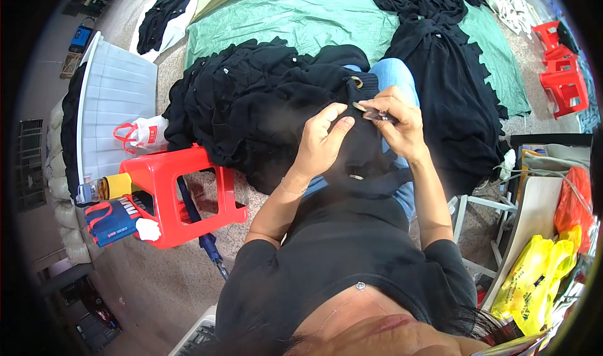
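Observation:
My right hand (402,125) is closed around a small dark tool (379,115), perhaps thread snips; its kind is partly hidden by the fingers. A flat yellowish piece (359,106) shows at its tip. Just left of it, my left hand (322,136) is raised over the cloth, thumb and index finger apart, with nothing visible between them. Under both hands a black knit garment (370,143) lies across my lap. One gold-coloured ring (357,81) is set near its ribbed edge, and a second pale ring (356,177) shows closer to my body.
Black garments (232,98) are heaped at left, with more (440,98) at right on a green sheet (295,16). A red stool (179,167) stands left, by a bottle (103,189) and a grey bin (116,98). A yellow bag (534,284) lies at lower right.

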`<state>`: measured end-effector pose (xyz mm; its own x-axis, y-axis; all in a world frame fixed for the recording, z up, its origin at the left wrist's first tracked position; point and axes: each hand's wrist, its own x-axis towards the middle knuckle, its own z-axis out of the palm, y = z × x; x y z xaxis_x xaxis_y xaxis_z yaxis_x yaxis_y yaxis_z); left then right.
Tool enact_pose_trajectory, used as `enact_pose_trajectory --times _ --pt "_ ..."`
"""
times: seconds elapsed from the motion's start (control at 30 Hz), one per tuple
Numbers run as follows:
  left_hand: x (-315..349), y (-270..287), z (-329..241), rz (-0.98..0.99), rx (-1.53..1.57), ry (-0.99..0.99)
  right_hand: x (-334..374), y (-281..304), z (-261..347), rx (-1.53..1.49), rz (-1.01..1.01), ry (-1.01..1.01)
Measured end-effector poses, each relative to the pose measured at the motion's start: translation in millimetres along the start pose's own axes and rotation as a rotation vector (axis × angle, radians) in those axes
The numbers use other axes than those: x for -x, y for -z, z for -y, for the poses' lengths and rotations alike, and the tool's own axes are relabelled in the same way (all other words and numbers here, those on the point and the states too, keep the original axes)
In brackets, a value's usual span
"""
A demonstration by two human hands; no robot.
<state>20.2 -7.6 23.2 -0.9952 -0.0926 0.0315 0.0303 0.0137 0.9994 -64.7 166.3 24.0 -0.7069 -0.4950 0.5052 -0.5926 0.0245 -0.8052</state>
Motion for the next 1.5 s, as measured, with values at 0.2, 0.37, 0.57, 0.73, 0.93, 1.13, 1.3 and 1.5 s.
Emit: enact_pose_trajectory --times 0.2,0.37,0.57,0.73,0.93,1.13,1.3,1.5 --pt "-10.0 -16.9 -2.6 -0.237 0.106 -0.136 7.0 -12.5 -22.2 -0.340 -0.054 -0.214" --pt "-10.8 -5.2 22.2 -0.065 -0.041 -0.087 11.8 -18.1 -29.2 -0.476 -0.040 -0.345" --pt "-10.3 -5.8 26.2 -0.102 -0.031 -0.074 29.7 -8.4 -19.4 -0.171 -0.169 -0.312" --pt "-9.0 -12.9 23.4 -0.162 0.035 -0.060 28.4 -9.6 -4.4 0.142 -0.114 -0.123" --pt "-8.0 -18.5 22.3 -0.188 0.061 -0.057 28.6 -15.1 -1.6 0.202 -0.166 -0.121" --pt "-7.9 -21.2 21.5 -0.174 0.061 -0.058 30.2 -19.0 -5.7 0.161 -0.199 -0.115" --pt "-8.0 -21.7 20.8 -0.136 0.077 -0.061 29.6 -19.3 -7.6 0.188 -0.209 -0.083" --pt "-7.4 -21.6 17.3 -0.138 0.061 -0.048 27.7 -14.9 -7.8 0.258 -0.185 -0.018"
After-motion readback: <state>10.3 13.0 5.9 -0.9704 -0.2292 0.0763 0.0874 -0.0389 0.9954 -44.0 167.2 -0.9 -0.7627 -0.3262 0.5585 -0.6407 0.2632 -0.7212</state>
